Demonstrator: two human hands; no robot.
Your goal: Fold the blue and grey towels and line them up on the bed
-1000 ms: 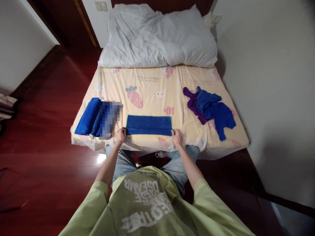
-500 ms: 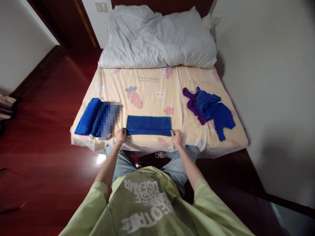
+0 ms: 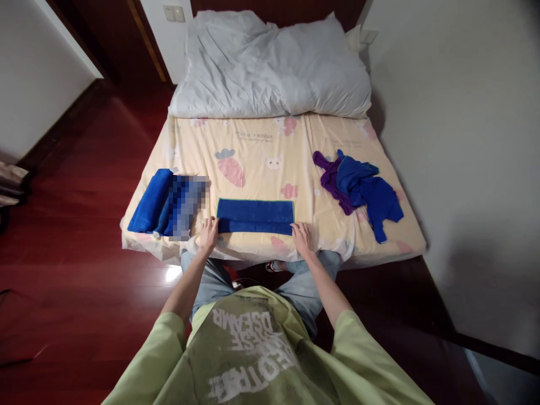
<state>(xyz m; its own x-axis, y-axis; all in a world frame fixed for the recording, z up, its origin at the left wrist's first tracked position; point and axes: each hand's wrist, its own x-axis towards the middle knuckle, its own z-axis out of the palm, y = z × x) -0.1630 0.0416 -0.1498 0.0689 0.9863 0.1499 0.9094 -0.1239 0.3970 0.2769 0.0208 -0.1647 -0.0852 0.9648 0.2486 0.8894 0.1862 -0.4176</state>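
A blue towel [image 3: 255,212] with a thin green edge lies as a flat, wide rectangle near the front edge of the bed. Along its near side runs a narrow folded strip. My left hand [image 3: 208,233] is at the towel's near left corner, fingers closed on the edge. At the near right corner my right hand [image 3: 301,236] holds the other end in the same way. Left of my left hand lie folded or rolled blue towels [image 3: 152,199], partly blurred out by a mosaic. Farther right sits a crumpled heap of blue cloths [image 3: 358,177] with a purple cloth [image 3: 333,183].
The bed has a cream sheet [image 3: 253,163] printed with carrots and a rabbit face. A bunched white quilt [image 3: 274,67] covers the far end. A grey-white wall [image 3: 455,140] stands to the right, and dark red floor [image 3: 84,225] extends on the left.
My fingers have shifted slightly at both near corners and look more spread over the edge. The near strip of the blue towel looks a little more folded over. The other cloths stay put.
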